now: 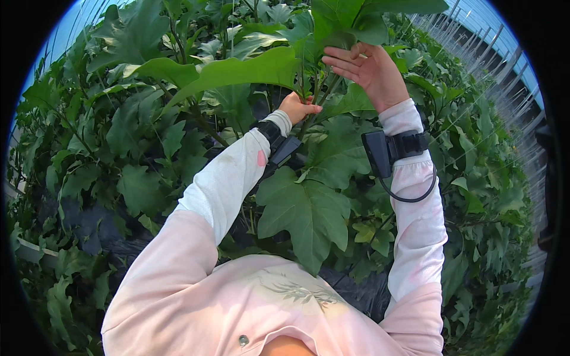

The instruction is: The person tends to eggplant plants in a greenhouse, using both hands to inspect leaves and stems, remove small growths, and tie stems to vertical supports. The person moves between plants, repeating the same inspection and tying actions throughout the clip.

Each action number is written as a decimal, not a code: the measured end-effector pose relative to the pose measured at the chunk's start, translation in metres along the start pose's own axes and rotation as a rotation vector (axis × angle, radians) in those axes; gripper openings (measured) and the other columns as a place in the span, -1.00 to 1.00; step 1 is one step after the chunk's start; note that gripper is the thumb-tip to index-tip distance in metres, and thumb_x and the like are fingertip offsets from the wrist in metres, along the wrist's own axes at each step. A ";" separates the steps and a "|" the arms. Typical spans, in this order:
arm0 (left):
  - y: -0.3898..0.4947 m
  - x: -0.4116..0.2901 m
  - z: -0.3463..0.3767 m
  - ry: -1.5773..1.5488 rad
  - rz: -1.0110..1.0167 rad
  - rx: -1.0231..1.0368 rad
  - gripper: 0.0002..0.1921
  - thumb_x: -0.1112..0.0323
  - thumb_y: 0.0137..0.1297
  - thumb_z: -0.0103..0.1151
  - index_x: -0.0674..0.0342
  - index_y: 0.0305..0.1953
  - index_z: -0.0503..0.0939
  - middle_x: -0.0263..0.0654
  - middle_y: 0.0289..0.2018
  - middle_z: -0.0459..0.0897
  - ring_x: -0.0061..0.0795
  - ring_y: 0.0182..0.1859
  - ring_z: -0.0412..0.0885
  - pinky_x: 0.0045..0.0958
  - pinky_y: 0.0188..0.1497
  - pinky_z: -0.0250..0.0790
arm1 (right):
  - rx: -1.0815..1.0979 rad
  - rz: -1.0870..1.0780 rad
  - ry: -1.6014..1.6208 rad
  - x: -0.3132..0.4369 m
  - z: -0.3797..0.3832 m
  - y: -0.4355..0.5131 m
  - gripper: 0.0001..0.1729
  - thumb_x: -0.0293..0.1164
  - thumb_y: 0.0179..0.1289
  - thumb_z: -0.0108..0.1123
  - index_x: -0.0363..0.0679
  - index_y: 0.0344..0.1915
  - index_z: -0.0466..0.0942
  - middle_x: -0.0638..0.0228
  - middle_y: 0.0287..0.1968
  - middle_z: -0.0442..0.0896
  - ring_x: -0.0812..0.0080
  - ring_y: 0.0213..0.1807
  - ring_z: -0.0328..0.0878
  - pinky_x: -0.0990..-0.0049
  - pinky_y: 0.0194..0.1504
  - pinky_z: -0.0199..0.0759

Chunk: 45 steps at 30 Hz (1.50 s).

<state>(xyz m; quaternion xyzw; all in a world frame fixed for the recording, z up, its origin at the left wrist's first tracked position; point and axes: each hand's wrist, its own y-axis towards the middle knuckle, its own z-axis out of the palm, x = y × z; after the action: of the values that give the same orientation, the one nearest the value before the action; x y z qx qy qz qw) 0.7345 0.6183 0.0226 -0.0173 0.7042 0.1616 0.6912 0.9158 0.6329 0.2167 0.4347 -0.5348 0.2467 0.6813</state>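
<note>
My left hand (297,108) is closed around the stems of a leafy plant that looks like eggplant, its thumb pointing right. Thin upright stems (317,84) rise just above that fist. Higher and to the right, my right hand (367,73) has its palm turned to me and its fingers stretched out to the left. Its fingertips meet the underside of a large green leaf (340,22); no object shows in the palm. A long curled leaf (240,71) arches over my left hand. A broad lobed leaf (307,213) hangs below, between my forearms.
Dense foliage (142,187) surrounds both arms. Dark plastic sheeting (98,227) shows on the ground at left. Thin strings (463,147) run through the plants. Many upright poles (494,40) stand at the far right. Black strapped devices (378,153) sit on both wrists, one with a looped cable (414,200).
</note>
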 end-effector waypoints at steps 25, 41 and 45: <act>-0.178 0.018 -0.188 -0.178 -0.105 -0.913 -0.77 0.33 0.34 0.04 0.18 -0.02 0.41 -0.36 -0.14 0.60 -0.58 -0.21 0.57 -0.53 -0.19 0.39 | 0.625 0.543 -0.549 -0.050 0.066 -0.026 -0.45 -0.17 0.34 0.14 -0.34 0.17 0.43 0.29 -0.17 0.65 0.47 -0.14 0.58 0.48 -0.05 0.44; -0.145 -0.049 -0.217 -0.104 -0.356 -0.357 -0.23 -0.43 0.23 -0.08 0.30 -0.01 0.39 -0.05 -0.38 0.65 -0.30 -0.45 0.69 -0.48 -0.43 0.50 | -0.164 0.163 -0.469 -0.104 0.128 0.080 -0.32 -0.43 0.25 0.07 -0.44 0.30 0.08 0.13 -0.13 0.53 0.38 -0.37 0.63 0.49 -0.37 0.51; -0.149 -0.057 -0.221 -0.031 -0.376 -0.240 -0.52 -0.15 0.39 -0.06 0.13 0.05 0.36 -0.05 -0.38 0.66 -0.31 -0.44 0.69 -0.43 -0.41 0.53 | -0.172 0.142 -0.441 -0.084 0.127 0.079 -0.25 -0.43 0.22 0.08 -0.45 0.33 0.01 0.11 -0.13 0.52 0.38 -0.38 0.62 0.49 -0.36 0.51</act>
<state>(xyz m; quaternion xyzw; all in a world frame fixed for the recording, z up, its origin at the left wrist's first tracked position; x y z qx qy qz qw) 0.5603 0.4105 0.0460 -0.2278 0.6536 0.1130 0.7128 0.7617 0.5745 0.1693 0.3799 -0.7187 0.1466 0.5636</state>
